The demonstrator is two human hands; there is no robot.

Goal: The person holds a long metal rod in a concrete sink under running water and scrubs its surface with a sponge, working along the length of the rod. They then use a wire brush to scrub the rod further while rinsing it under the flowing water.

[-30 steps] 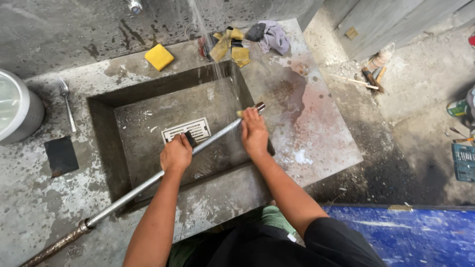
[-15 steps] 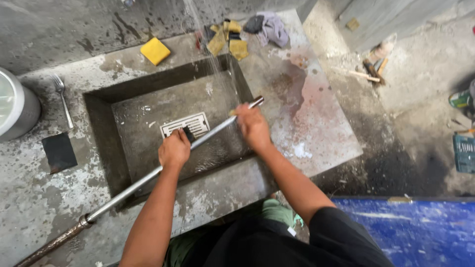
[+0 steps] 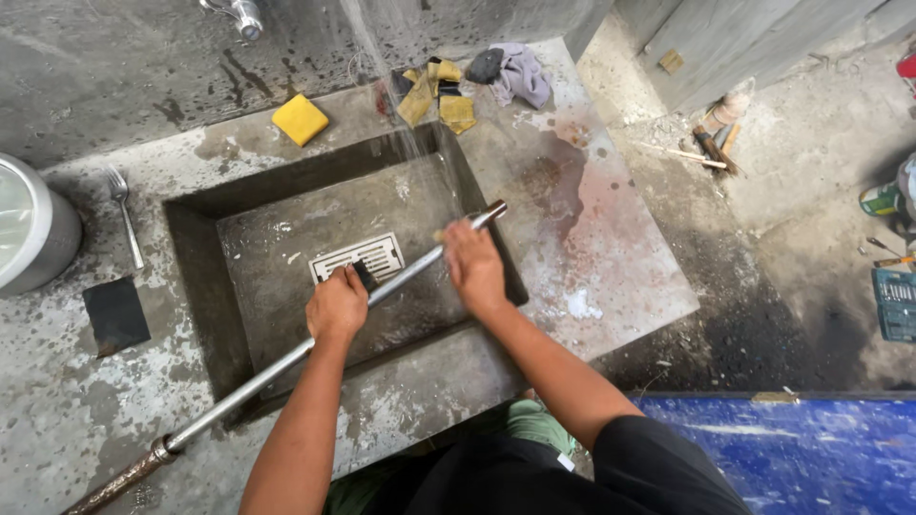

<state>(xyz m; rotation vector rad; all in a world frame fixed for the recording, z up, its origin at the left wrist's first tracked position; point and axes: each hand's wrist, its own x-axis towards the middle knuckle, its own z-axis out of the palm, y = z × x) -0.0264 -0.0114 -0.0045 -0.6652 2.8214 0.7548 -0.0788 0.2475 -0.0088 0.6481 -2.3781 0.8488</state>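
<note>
A long metal pipe (image 3: 410,270) lies slantwise across a square concrete sink (image 3: 191,286). Its rusty lower end reaches the bottom left, and its upper end sits by the sink's right rim. My left hand (image 3: 336,305) grips the pipe at its middle, with a small dark pad pressed between the fingers and the metal. My right hand (image 3: 474,267) holds the pipe close to its upper end. A thin stream of water (image 3: 382,76) falls from a tap (image 3: 243,14) into the sink near my right hand. A white drain grate (image 3: 358,256) shows under the pipe.
On the wet concrete counter lie a yellow sponge (image 3: 300,118), yellow and grey rags (image 3: 515,72), a fork (image 3: 126,215) and a black sheet (image 3: 115,313). A white bucket (image 3: 33,229) stands at the left edge. Tools (image 3: 895,300) lie on the floor at right, with a blue surface (image 3: 811,448) at the bottom right.
Both hands have shifted only slightly along the pipe, the right one a little down from its end. The pipe stays across the sink and the water keeps running.
</note>
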